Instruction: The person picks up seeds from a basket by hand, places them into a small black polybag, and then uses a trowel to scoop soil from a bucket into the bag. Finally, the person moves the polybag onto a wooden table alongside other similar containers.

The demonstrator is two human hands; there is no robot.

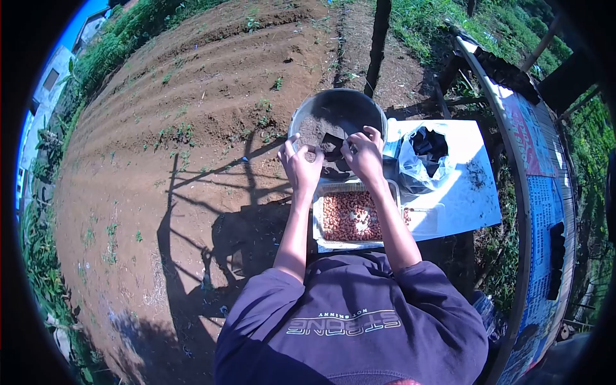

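Note:
A round dark basin (370,106) holds loose grey-brown soil (312,128). Over its near part is a small black plastic planting bag (332,140) with soil showing in its mouth. My right hand (364,157) pinches the bag's right side between thumb and fingers. To the left of the bag, my left hand (300,165) is curled, with a brown patch of what looks like soil between thumb and fingers. Below my wrists sits a pale rectangular tray (317,221) of reddish-brown seeds (346,215), partly covered by my right forearm.
Right of the basin, a clear plastic bag (410,168) stuffed with black bags (428,142) stands on a white tabletop (471,186). Beside the seed tray is a clear container (427,218). A post (378,48) rises behind the basin. A bamboo-edged bench (536,186) runs along the right.

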